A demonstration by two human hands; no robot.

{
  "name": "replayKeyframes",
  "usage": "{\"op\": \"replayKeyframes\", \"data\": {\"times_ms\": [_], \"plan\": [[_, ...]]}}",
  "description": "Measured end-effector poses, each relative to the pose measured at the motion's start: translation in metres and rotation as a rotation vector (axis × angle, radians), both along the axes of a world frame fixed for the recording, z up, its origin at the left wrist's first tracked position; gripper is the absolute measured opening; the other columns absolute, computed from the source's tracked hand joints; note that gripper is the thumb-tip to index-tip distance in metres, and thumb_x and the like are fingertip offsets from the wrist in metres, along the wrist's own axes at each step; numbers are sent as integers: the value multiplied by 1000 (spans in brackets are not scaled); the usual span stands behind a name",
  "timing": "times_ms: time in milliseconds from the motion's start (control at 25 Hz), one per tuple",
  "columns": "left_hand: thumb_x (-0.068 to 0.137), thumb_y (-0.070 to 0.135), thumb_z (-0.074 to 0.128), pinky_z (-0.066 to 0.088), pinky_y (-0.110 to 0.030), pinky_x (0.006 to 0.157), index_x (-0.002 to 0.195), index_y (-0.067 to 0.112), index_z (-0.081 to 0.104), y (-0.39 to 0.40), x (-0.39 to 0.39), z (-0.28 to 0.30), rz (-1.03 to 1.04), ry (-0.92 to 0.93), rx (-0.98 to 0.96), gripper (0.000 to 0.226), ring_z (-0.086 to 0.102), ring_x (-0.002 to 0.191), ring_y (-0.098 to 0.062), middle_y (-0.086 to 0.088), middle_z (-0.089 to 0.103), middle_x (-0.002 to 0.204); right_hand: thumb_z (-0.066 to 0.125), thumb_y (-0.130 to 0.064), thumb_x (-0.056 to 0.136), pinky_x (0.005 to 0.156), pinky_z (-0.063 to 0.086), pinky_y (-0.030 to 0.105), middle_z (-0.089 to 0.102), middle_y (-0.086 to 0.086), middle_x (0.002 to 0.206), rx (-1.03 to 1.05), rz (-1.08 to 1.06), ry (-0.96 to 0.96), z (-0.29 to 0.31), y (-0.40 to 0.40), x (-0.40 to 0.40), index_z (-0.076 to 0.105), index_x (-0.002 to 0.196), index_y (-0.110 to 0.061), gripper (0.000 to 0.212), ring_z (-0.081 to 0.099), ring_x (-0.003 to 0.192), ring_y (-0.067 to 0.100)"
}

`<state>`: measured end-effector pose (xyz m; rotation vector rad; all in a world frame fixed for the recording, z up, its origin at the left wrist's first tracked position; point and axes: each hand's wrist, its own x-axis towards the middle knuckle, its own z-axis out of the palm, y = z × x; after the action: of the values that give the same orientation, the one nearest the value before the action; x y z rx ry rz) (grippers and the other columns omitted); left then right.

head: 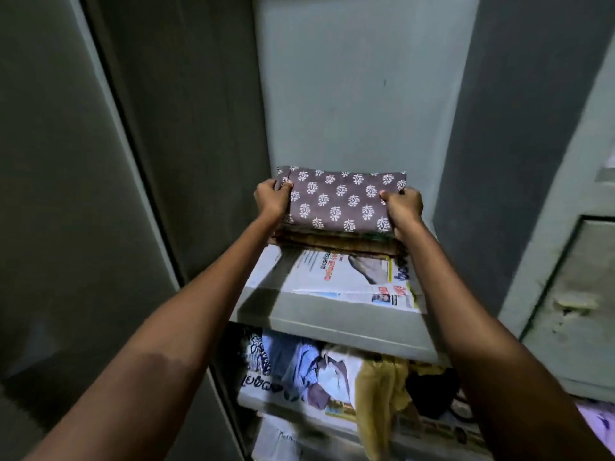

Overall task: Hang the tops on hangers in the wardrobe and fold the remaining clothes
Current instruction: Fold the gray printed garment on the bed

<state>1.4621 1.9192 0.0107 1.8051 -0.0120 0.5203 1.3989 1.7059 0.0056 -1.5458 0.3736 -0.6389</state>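
Note:
A folded grey-brown cloth with a white leaf print (339,201) lies on top of a folded brown striped cloth (336,242), both on a grey wardrobe shelf (319,319) lined with newspaper (352,277). My left hand (272,200) grips the stack at its left end, thumb on top of the printed cloth. At the right end my right hand (403,207) grips it the same way. Both arms reach forward into the wardrobe.
The grey wardrobe door (66,194) stands open on the left. On the shelf below lie loose clothes: a blue-white garment (299,364), a mustard cloth (379,404) hanging over the edge and something black (429,390). A grey inner compartment (572,294) is on the right.

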Motion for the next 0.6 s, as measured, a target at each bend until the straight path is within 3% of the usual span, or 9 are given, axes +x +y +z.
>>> {"op": "replayKeyframes", "data": {"times_ms": [160, 360, 520, 600], "plan": [[84, 18, 65, 34, -27, 58, 70, 10, 57, -12, 65, 9, -82, 47, 53, 19, 45, 71, -13, -8, 53, 74, 61, -7, 84, 77, 54, 36, 66, 13, 103, 4, -113, 59, 12, -9, 52, 63, 100, -2, 17, 65, 90, 28], [86, 21, 64, 31, -28, 59, 65, 10, 52, -15, 102, -42, -158, 168, 172, 27, 39, 57, -13, -6, 48, 64, 58, -13, 84, 75, 51, 36, 67, 18, 105, -204, -228, 280, -35, -9, 81, 65, 99, -1, 20, 63, 94, 35], [87, 20, 63, 26, -29, 48, 59, 14, 42, -17, 106, -40, -147, 150, 178, 36, 35, 55, -14, -3, 42, 59, 59, -11, 81, 68, 49, 32, 69, 17, 97, -247, -237, 251, -32, -16, 84, 67, 90, 0, 16, 65, 87, 33], [88, 21, 63, 31, -29, 51, 60, 15, 44, -17, 104, -33, -161, 155, 230, 34, 43, 61, -17, -5, 47, 65, 60, -10, 78, 65, 49, 31, 69, 16, 94, -253, -258, 230, -27, -18, 83, 67, 88, 0, 15, 66, 84, 31]]}}
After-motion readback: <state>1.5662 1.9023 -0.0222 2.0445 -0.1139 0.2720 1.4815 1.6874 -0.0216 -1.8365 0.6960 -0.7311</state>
